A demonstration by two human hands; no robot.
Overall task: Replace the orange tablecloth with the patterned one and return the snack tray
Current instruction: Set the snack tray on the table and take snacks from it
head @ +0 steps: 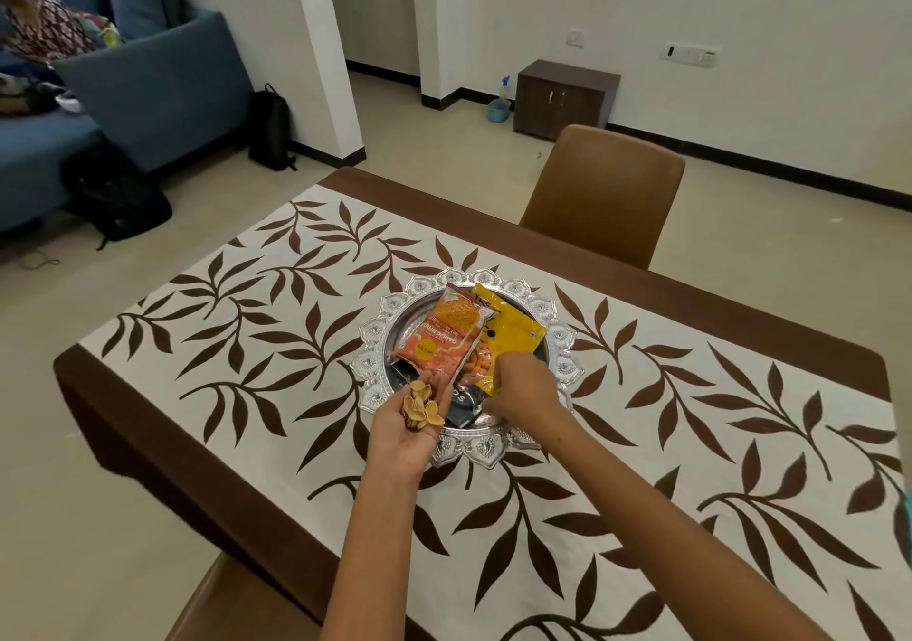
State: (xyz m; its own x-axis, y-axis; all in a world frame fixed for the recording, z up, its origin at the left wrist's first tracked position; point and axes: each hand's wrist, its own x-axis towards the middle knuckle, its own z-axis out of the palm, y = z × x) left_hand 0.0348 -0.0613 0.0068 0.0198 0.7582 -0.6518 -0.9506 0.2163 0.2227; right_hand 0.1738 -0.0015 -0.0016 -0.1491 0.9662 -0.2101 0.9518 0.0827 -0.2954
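A white tablecloth (276, 324) with brown leaves and a brown border covers the table. On it stands a round silver snack tray (380, 324) with a scalloped rim. The tray holds an orange snack packet (444, 339), a yellow packet (513, 334) and a dark packet (466, 401) under them. My left hand (404, 435) lies palm up at the tray's near edge and cups several pale nut shells (419, 406). My right hand (523, 389) reaches into the tray and pinches the lower edge of the yellow packet. No orange tablecloth is in view.
A brown chair (607, 191) stands at the table's far side, another chair back (237, 601) at the near left. A blue sofa (148, 83) with a seated person, black bags (269, 127) and a small dark cabinet (562, 97) lie beyond.
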